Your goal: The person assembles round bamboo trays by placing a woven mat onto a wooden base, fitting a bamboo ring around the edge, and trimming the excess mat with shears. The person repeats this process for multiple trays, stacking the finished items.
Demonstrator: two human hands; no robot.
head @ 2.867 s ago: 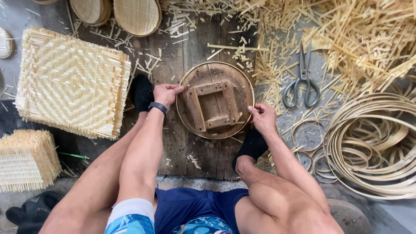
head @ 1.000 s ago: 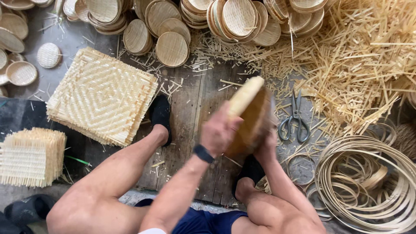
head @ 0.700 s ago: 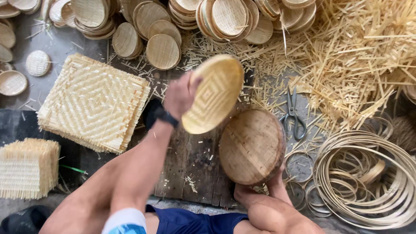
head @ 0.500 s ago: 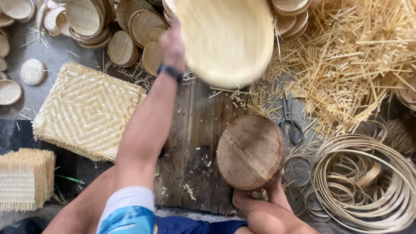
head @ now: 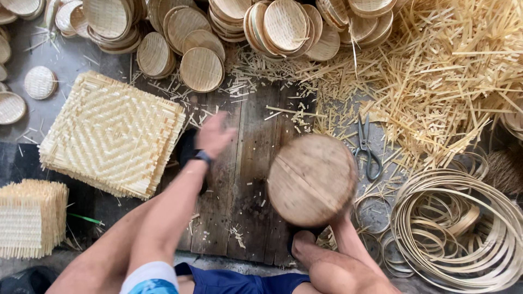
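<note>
Round wooden mould (head: 311, 179), tilted above the plank board (head: 245, 179), gripped from beneath by the right hand (head: 332, 222), mostly hidden behind it. Left hand (head: 213, 135), blurred, empty and loosely open over the board, beside the stack of square woven mats (head: 111, 133). Scissors (head: 368, 152) lie just right of the mould; bamboo hoops (head: 457, 228) farther right.

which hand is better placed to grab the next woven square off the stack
Left. The left hand is empty and right beside the stack of woven squares, while the right hand, mostly hidden, props up the round wooden mould.
</note>
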